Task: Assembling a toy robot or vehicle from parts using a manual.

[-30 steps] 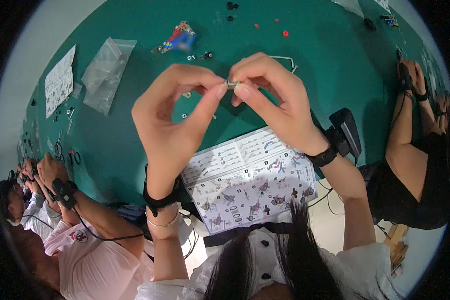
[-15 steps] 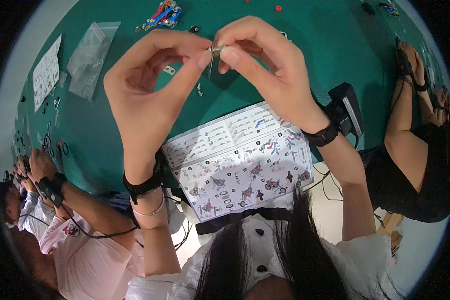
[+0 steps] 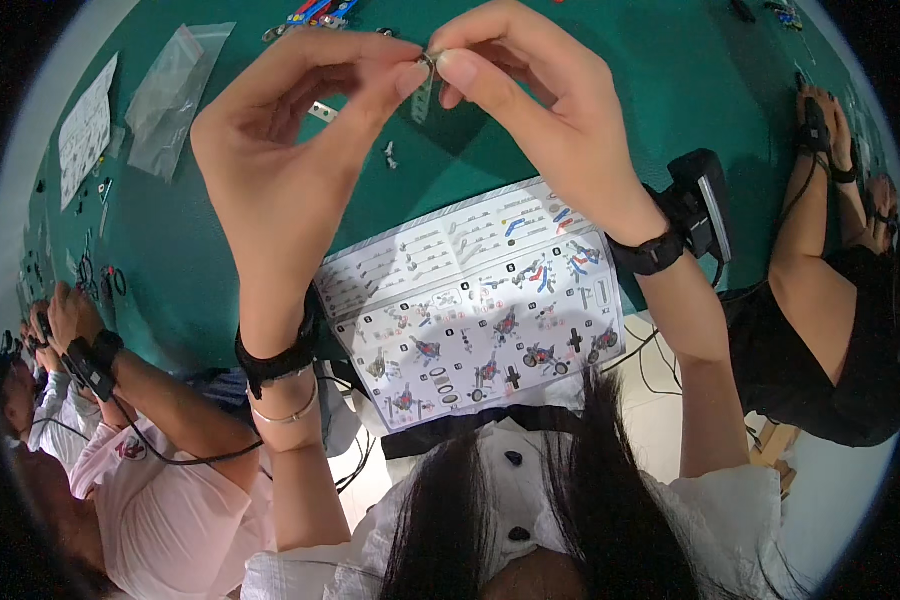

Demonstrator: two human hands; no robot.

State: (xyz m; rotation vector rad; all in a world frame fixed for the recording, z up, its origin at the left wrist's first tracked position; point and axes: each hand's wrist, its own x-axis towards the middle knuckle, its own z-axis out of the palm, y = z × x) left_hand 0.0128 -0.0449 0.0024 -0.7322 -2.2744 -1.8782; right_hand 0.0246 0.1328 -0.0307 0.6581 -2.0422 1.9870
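My left hand (image 3: 280, 170) and my right hand (image 3: 555, 115) meet over the far part of the table, thumbs and index fingers pinched together. Between their tips is a small silvery screw-like fastener (image 3: 429, 60), mostly covered by the fingers. From it hangs a perforated metal strip (image 3: 422, 103). A short strip with holes (image 3: 322, 111) lies beneath my left hand, partly hidden by it. Just nearer on the table are small metal fasteners (image 3: 390, 155). Close to my wrists lies a printed assembly sheet (image 3: 470, 300) with coloured diagrams.
A blue and red part assembly (image 3: 315, 14) sits at the far edge of view. Left of my hands are a clear plastic bag (image 3: 175, 100) and another printed sheet (image 3: 88, 130). Co-workers' arms (image 3: 175, 400) rest at the left, others' hands (image 3: 820, 125) at the right.
The table and sheet sit slightly higher in view. The strip between my fingertips has turned, so its holed face shows now. Both hands keep their pinch.
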